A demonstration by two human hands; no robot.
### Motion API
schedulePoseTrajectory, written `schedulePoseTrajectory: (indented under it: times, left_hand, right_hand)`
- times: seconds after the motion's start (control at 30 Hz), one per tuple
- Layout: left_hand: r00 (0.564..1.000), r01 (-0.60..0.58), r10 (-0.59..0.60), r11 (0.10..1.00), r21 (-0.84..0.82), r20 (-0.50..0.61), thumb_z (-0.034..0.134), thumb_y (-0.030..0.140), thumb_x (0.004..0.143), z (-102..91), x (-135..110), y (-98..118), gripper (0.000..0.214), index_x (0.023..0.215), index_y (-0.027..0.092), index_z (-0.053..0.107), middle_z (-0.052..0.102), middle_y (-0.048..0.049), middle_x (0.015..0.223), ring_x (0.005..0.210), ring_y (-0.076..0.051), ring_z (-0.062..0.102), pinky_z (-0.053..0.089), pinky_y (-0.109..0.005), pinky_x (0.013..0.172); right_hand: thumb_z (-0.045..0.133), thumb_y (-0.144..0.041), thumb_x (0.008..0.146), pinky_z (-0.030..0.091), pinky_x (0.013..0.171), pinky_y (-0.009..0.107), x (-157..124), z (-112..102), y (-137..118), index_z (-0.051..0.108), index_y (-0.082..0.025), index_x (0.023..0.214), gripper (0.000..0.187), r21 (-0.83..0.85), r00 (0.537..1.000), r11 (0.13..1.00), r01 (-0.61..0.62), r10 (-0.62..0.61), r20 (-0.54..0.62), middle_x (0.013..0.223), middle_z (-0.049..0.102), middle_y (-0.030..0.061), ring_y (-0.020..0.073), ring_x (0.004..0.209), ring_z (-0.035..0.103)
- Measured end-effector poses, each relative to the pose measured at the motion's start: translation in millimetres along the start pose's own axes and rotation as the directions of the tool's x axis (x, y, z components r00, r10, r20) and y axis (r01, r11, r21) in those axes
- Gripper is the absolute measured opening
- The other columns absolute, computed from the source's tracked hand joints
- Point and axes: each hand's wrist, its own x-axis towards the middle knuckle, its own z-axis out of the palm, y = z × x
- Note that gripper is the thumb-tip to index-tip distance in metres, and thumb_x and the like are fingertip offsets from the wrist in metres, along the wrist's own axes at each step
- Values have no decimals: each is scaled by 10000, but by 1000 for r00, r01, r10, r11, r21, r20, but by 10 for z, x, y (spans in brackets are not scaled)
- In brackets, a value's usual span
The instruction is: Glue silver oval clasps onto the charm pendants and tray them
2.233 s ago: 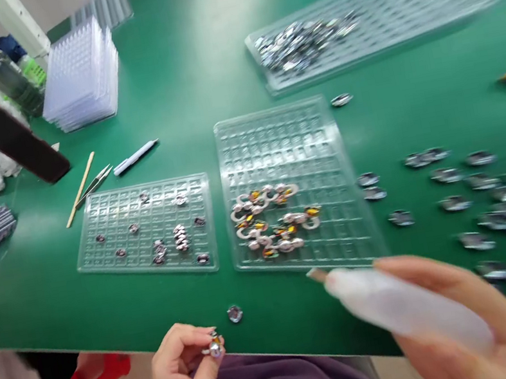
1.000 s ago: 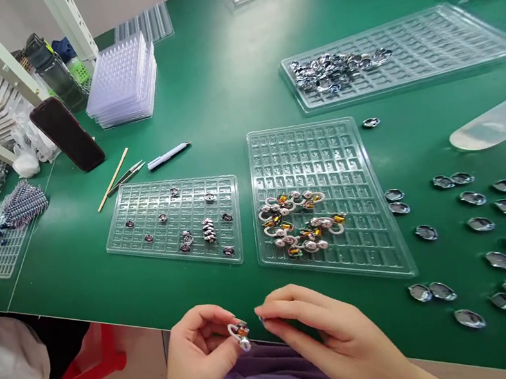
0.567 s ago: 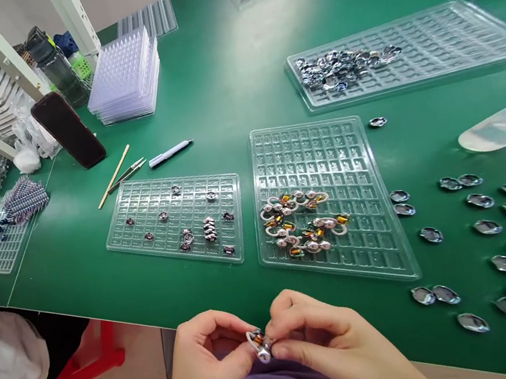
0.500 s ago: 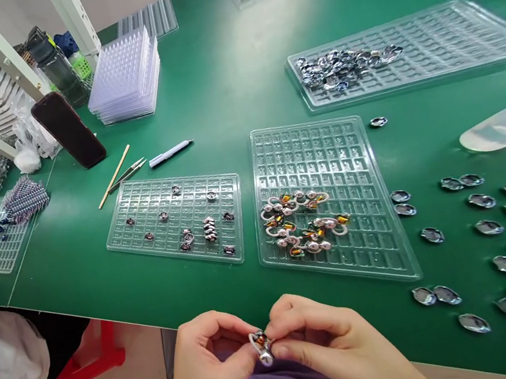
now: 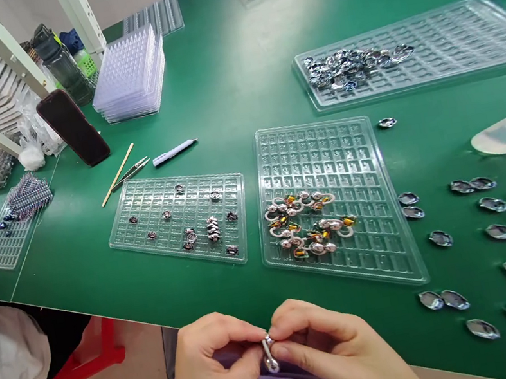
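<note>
Between my two hands, just off the table's front edge, is a small silver ring-shaped metal piece (image 5: 272,364) with a rounded end. My left hand (image 5: 220,365) pinches it from the left with thumb and forefinger. From the right, my right hand (image 5: 317,348) closes on its upper part; the fingertips nearly meet and hide some of it. Beyond my hands, a clear compartment tray (image 5: 368,260) carries several similar ring pieces (image 5: 308,225) with amber stones. A smaller clear tray (image 5: 143,232) to its left holds several dark stones and a short stack of silver pieces (image 5: 212,229).
Loose leaf-shaped silver pieces (image 5: 500,231) are spread on the green table (image 5: 233,75) at right. Tweezers (image 5: 132,169), a wooden stick (image 5: 118,174) and a pen (image 5: 175,152) lie at left. A phone (image 5: 73,126) leans near stacked trays (image 5: 129,81). A person's sleeve (image 5: 9,363) shows lower left.
The metal piece has been turned between my fingers: its orange stone showed earlier and is now out of sight. My view has shifted slightly left.
</note>
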Motion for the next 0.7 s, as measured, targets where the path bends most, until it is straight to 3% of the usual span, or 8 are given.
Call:
schedulePoseTrajectory:
  times: [0.2,0.4,0.5,0.6,0.7]
  left_hand:
    - [988,152,-141,964,-219,64,769,154,711,-23,-14,-31,170,847,244,816,755,-82,777,681,-195,712,575,-257,619]
    - [1000,-1,-2,986,-166,-20,786,165,732,3,-19,-87,183,853,299,813,744,-46,731,655,-150,678,538,-213,614]
    - [999,-45,44,990,-133,-15,782,157,740,-5,-25,-78,198,871,303,811,741,-40,731,653,-144,677,537,-203,617]
    - [996,-86,87,991,-99,3,771,160,759,-33,-44,-65,214,905,313,805,736,-38,746,666,-146,680,547,-206,630]
    - [988,-149,151,987,-67,28,738,147,793,-64,-70,-63,258,971,327,789,728,-40,775,686,-149,682,557,-212,645]
  right_hand:
    - [821,-412,687,491,576,218,6,9,74,648,-190,659,282,46,1000,999,-4,4,1,705,547,1,119,621,529]
    - [825,-431,690,460,630,210,-22,59,149,627,-191,758,319,211,995,972,-101,97,29,744,544,-7,112,677,506]
    - [791,-443,735,464,661,214,-20,25,137,680,-197,835,289,150,989,981,-119,105,101,767,574,6,116,707,525]
    - [745,-428,789,485,666,233,-10,-30,122,710,-200,849,239,37,982,998,-60,52,181,790,594,21,132,720,555]
    - [716,-410,823,501,664,234,-14,-68,125,719,-213,863,200,33,977,999,-11,4,213,797,590,16,128,706,571]
